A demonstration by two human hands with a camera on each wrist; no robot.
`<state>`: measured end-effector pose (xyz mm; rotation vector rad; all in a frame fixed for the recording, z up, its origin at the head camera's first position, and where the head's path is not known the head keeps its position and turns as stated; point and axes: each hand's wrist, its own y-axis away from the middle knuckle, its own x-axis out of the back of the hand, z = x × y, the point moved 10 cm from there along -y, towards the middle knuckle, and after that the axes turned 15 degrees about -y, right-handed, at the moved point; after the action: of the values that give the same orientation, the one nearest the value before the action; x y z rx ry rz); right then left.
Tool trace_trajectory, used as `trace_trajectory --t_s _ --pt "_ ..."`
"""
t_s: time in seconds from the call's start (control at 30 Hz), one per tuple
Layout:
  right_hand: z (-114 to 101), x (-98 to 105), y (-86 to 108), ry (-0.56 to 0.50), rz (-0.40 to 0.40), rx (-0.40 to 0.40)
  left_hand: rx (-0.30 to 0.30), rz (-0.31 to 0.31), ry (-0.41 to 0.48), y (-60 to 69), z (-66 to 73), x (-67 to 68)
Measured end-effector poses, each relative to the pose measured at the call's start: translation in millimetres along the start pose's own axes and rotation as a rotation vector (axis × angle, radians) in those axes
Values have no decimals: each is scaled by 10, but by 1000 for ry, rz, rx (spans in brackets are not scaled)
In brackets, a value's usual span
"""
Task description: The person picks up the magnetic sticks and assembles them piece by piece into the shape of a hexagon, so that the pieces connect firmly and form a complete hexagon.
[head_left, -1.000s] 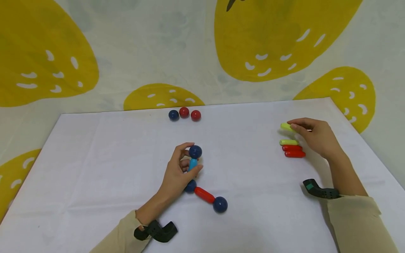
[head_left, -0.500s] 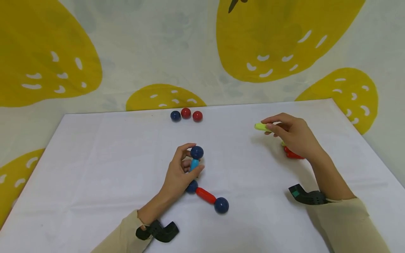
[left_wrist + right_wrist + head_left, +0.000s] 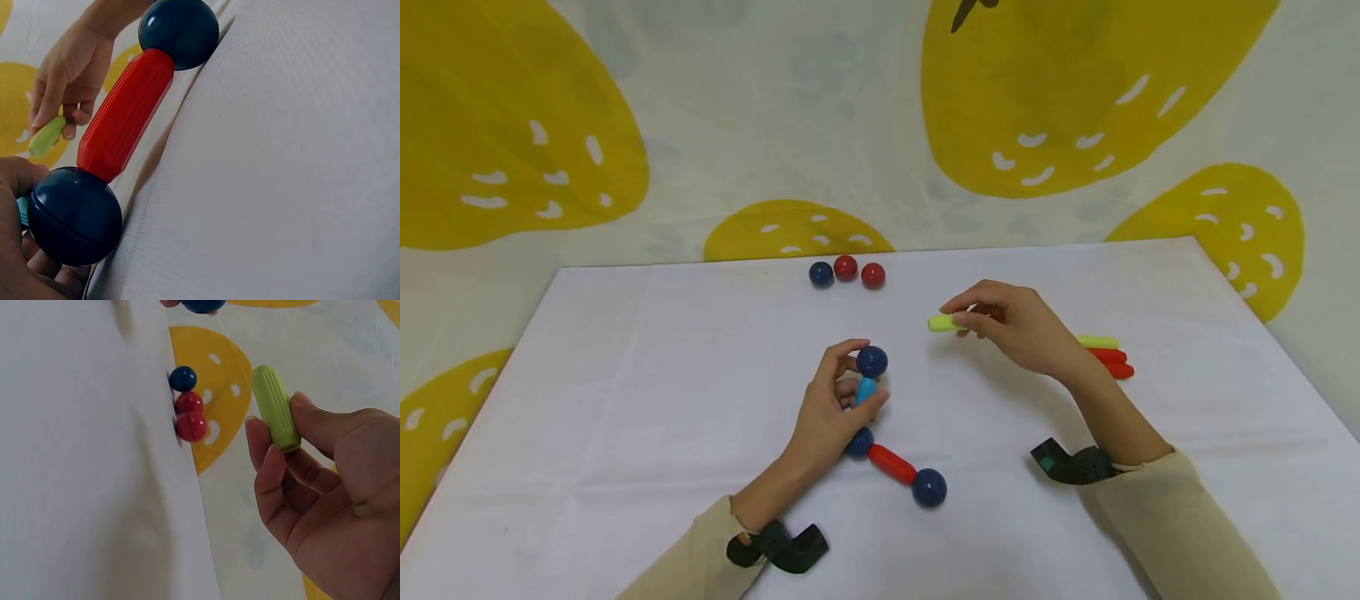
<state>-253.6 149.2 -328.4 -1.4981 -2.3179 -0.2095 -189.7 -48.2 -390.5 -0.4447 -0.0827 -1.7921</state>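
Observation:
My left hand [image 3: 831, 408] grips a light blue rod [image 3: 866, 390] that has a dark blue ball [image 3: 872, 362] on its far end. Another dark blue ball [image 3: 76, 215] sits at the near end, partly behind the thumb in the head view. From it a ridged red rod [image 3: 127, 115] runs to a third blue ball [image 3: 929, 487]. My right hand [image 3: 1018, 327] pinches a yellow-green ridged rod [image 3: 276, 409] between thumb and fingers. That rod is in the air, to the right of the held structure and apart from it.
At the back of the white table [image 3: 685, 333] lie a loose blue ball [image 3: 822, 274] and two red balls [image 3: 873, 276]. Right of them, partly behind my right forearm, are another yellow-green rod [image 3: 1099, 342] and two red rods [image 3: 1120, 371]. A patterned cloth [image 3: 775, 125] hangs behind.
My right hand has lifted the yellow-green rod from beside the other rods and carried it left toward the structure. My left hand keeps its hold in nearly the same place.

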Motion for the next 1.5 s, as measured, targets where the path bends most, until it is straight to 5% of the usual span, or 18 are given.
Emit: trace_trajectory --t_s 0.5,0.9,1.23,1.5 --pt "-59 -461 -122 -26 -112 10 21 -5 -2 -10 -6 2" --pt "-16 -568 -112 -70 -156 19 13 1 28 -11 2 -19" --pt "39 -694 -167 -382 -141 -25 55 81 92 -4 -42 78" --pt "90 -843 -239 -451 -142 -53 69 142 42 11 -35 130"
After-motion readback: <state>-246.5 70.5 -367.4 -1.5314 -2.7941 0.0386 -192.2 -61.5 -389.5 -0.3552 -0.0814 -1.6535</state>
